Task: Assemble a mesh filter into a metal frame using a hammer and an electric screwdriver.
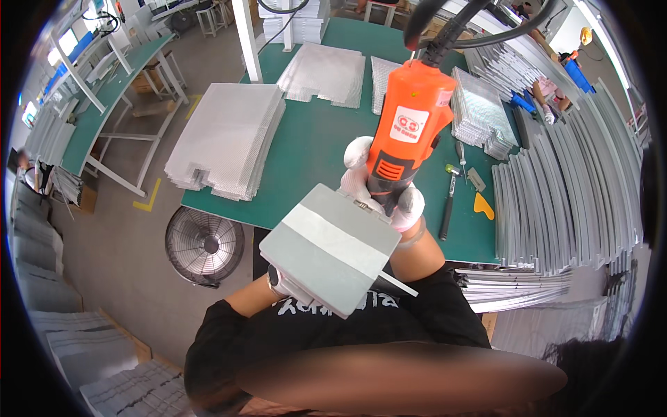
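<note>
My right hand [356, 154], in a white glove, is closed round the lower body of an orange corded power tool [411, 104] held upright in front of me. Just below the tool is a flat grey box-like piece [333, 243] with a paler band across it and a small hinge at its upper edge. Whether tool and box are joined I cannot tell. My gloved left hand [279, 283] grips the box's lower left edge, its fingers mostly hidden underneath. A pale strip [397, 283] sticks out at the box's lower right.
Stacked white mesh panels [222, 132] lie on the green table [306, 139]. Right of the tool are a hammer [448, 205], a screwdriver [461, 153] and a yellow scraper [483, 206]. Grey metal frames [570, 201] crowd the right; a fan [205, 244] stands on the floor.
</note>
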A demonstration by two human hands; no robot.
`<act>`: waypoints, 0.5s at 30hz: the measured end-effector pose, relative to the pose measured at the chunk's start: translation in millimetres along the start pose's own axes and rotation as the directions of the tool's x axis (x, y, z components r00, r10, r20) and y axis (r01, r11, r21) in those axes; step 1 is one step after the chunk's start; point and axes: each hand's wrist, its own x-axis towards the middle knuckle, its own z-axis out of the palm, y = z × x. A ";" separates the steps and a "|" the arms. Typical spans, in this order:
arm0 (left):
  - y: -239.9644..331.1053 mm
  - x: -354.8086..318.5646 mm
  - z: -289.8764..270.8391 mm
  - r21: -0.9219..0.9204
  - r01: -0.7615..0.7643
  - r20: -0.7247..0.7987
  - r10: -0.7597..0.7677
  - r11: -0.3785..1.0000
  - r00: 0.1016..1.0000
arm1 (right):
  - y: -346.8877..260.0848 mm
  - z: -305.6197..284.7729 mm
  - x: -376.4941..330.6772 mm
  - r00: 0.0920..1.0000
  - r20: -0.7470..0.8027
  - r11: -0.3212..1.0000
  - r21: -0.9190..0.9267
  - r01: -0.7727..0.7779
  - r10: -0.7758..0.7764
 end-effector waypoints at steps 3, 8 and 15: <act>22.2 -1.1 0.1 -0.382 0.159 0.048 -0.152 0.911 0.987 | 7.2 -12.6 -6.3 0.999 0.047 0.998 0.055 0.009 -0.012; 16.0 -2.3 -2.4 -0.508 0.187 0.065 -0.179 0.841 0.982 | 11.0 -12.1 -10.4 0.992 0.120 0.993 0.114 0.022 -0.036; -32.8 16.7 3.1 0.519 -0.296 0.068 0.306 0.802 0.950 | 10.8 -27.7 -9.2 0.997 -0.034 0.997 0.012 0.072 -0.071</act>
